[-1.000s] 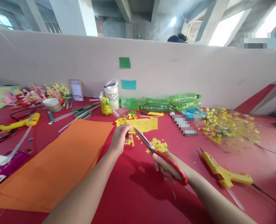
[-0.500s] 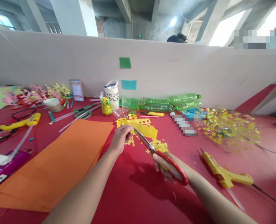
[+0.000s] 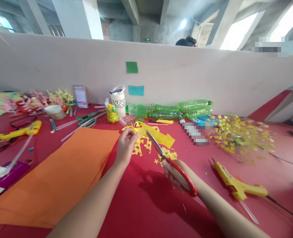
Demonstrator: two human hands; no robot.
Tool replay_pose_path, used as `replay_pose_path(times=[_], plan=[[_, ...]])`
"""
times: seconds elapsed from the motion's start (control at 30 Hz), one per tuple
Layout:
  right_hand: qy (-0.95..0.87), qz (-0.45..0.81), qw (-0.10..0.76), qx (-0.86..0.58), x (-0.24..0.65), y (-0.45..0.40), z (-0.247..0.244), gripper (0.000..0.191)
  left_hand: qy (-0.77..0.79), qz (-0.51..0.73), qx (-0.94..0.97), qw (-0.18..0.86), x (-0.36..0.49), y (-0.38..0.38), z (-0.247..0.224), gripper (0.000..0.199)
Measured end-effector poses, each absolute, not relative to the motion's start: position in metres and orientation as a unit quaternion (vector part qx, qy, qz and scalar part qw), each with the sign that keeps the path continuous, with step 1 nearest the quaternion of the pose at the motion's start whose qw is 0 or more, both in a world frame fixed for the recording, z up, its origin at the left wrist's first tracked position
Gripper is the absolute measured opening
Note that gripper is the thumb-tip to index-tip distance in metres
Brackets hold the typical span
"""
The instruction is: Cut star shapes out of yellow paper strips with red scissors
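Note:
My left hand [image 3: 128, 144] is closed in a pinch at the edge of a piece of yellow sheet [image 3: 158, 135], which stretches out to the right behind the scissors. Red-handled scissors [image 3: 176, 168] are gripped in my right hand [image 3: 173, 173], their blades looking closed and pointing up and left towards the sheet. Whether the tip touches the sheet, I cannot tell. A pile of small yellow stars [image 3: 168, 154] lies just beyond my right hand. Yellow scraps with star-shaped holes [image 3: 137, 149] lie beyond my left hand.
Orange sheets [image 3: 62, 172] cover the left of the red table. To the right lie a yellow glue gun [image 3: 238, 183] and a spray of yellow stars [image 3: 240, 135]. Green bottles [image 3: 167, 114], a white cup [image 3: 118, 99] and a yellow cutter [image 3: 164, 122] are at the back.
My left hand has drawn slightly left, and the scissor tip is further from its fingers. The yellow sheet has shifted right, showing more scraps with star-shaped holes below it.

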State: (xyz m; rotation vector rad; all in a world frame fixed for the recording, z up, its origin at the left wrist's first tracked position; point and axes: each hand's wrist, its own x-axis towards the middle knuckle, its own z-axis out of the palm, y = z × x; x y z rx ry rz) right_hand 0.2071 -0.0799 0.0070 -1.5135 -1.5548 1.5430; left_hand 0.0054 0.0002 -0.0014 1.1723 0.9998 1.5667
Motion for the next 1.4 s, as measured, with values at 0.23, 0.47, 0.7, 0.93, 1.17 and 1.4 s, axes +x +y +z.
replay_pose_path(times=[0.23,0.47,0.7,0.93,1.17,1.4], plan=[[-0.558,0.578,0.244,-0.542,0.201,-0.08,0.001,0.055,0.387,0.566,0.482,0.545,0.014,-0.007,-0.003,0.036],[-0.561,0.552,0.216,-0.577,0.199,-0.081,0.005,0.05,0.375,0.591,0.46,0.546,0.013,-0.005,-0.002,0.029],[-0.572,0.554,0.22,-0.564,0.204,-0.079,0.002,0.051,0.386,0.605,0.458,0.525,0.012,-0.004,-0.001,0.019],[-0.583,0.57,0.218,-0.536,0.208,-0.081,0.002,0.054,0.379,0.599,0.497,0.501,0.011,-0.003,0.0,0.021],[-0.616,0.562,0.211,-0.51,0.212,-0.08,0.013,0.053,0.381,0.56,0.548,0.491,0.004,0.0,0.001,0.025],[-0.619,0.548,0.188,-0.53,0.21,-0.08,0.022,0.052,0.368,0.541,0.531,0.539,0.0,0.002,0.001,0.025]])
